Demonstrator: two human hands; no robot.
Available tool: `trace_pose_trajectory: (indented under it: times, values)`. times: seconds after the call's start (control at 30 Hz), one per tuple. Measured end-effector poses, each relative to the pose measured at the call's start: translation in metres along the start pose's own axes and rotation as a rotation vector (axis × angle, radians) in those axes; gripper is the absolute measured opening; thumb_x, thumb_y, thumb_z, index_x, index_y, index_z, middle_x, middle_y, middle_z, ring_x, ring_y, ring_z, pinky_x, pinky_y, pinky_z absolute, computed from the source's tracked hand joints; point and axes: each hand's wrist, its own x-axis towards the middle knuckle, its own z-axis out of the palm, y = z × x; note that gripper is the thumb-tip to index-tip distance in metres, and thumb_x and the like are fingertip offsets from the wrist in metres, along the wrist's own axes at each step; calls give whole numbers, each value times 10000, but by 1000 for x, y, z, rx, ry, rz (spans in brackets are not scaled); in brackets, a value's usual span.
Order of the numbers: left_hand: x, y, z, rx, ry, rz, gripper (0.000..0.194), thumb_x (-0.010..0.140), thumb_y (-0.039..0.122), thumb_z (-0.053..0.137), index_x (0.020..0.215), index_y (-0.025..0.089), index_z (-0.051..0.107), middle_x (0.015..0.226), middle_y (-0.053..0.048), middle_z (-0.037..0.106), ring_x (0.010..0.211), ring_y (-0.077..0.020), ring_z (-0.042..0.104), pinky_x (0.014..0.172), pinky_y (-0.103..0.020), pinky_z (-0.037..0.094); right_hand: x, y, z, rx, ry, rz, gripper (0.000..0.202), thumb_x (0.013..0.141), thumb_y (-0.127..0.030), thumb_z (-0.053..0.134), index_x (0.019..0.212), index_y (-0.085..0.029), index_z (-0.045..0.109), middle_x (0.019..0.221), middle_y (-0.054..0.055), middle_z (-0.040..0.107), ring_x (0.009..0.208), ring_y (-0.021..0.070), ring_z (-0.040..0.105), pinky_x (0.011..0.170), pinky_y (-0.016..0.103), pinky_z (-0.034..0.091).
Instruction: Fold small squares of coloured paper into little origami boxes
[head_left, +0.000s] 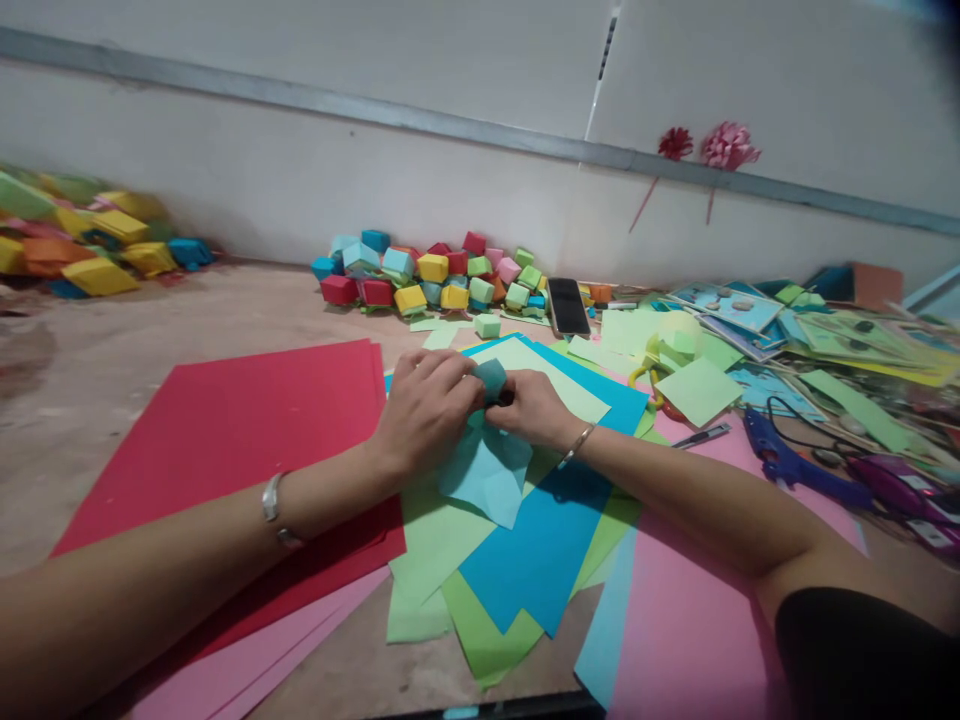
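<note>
Though creased, pale-blue paper (491, 475) lengthwise nearward

Your left fingers (450, 370) and right fingers (517, 418) cover part of the light blue paper (487, 475), hiding its creases there. Your left forearm (187, 560) hides a strip of the red paper (255, 420). The picture's left edge cuts off the box heap (124, 226); its near edge crops the right pink paper (690, 620). Your right sleeve (862, 650) is cut off too.
</note>
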Motion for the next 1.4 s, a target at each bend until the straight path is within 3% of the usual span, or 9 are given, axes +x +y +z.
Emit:
trace_pose_trajectory:
  times: [0.13, 0.23, 0.37, 0.47, 0.57, 0.8, 1.0, 1.23, 1.4]
  values:
    - [0, -6, 5, -184, -113, -138, 155, 899, 205, 534, 762, 206, 606, 803, -75, 671, 815, -247, 627, 702, -369, 431, 3, 7, 1, 27, 35, -36, 218, 665, -256, 614, 527, -176, 466, 541, -60, 439, 585, 85, 393, 558, 227, 292]
    - [0, -5, 3, -379, -90, -288, 48, 867, 230, 559, 905, 225, 587, 858, -51, 689, 834, -236, 641, 717, -359, 464, 5, 13, 1, 85, 30, -17, 166, 656, -245, 622, 542, -157, 538, 540, -58, 444, 587, 86, 412, 561, 224, 305]
    - [4, -2, 0, -674, 8, -626, 436, 749, 330, 668, 1143, 227, 514, 945, -28, 687, 880, -227, 665, 744, -350, 517, 8, 21, 4, 267, 108, 56, 156, 669, -273, 615, 706, -141, 691, 648, -12, 613, 662, 129, 535, 591, 228, 380]
    - [6, -3, 1, -790, -59, -762, 359, 680, 380, 703, 954, 206, 550, 837, -17, 654, 787, -213, 641, 647, -312, 496, 12, 25, 5, 295, 209, 118, 156, 651, -294, 638, 669, -143, 674, 659, 6, 640, 672, 144, 558, 587, 238, 393]
    - [6, -2, 3, -887, -87, -804, 293, 649, 381, 708, 835, 214, 555, 739, 11, 617, 711, -189, 605, 589, -282, 465, 15, 26, 5, 266, 251, 144, 148, 643, -295, 652, 618, -152, 624, 631, -5, 614, 651, 135, 543, 574, 235, 386]
    - [7, 4, 1, -1104, -143, -897, 305, 600, 396, 720, 803, 198, 606, 725, -2, 653, 595, -161, 591, 511, -256, 450, 14, 20, 3, 275, 243, 187, 97, 651, -244, 637, 661, -148, 636, 653, -2, 619, 657, 134, 547, 586, 240, 409]
    - [10, 2, -3, -1064, -157, -898, 239, 564, 352, 732, 712, 191, 635, 650, 1, 635, 566, -157, 587, 485, -236, 404, 8, 13, 4, 331, 86, 160, 120, 631, -177, 599, 711, -138, 679, 650, 0, 638, 617, 127, 555, 558, 228, 416]
    - [8, 2, -2, -1129, -166, -889, 379, 571, 420, 777, 845, 177, 677, 802, -46, 721, 706, -208, 660, 613, -299, 504, 14, 20, 2, 259, 242, 185, 91, 649, -223, 628, 663, -140, 663, 644, -3, 638, 649, 132, 558, 569, 227, 400]
    - [8, 2, 0, -1198, -151, -951, 448, 558, 437, 799, 874, 196, 594, 674, 8, 682, 586, -183, 626, 521, -280, 481, 16, 20, 0, 275, 274, 216, 91, 652, -240, 640, 632, -152, 626, 660, 0, 638, 659, 128, 557, 586, 233, 409]
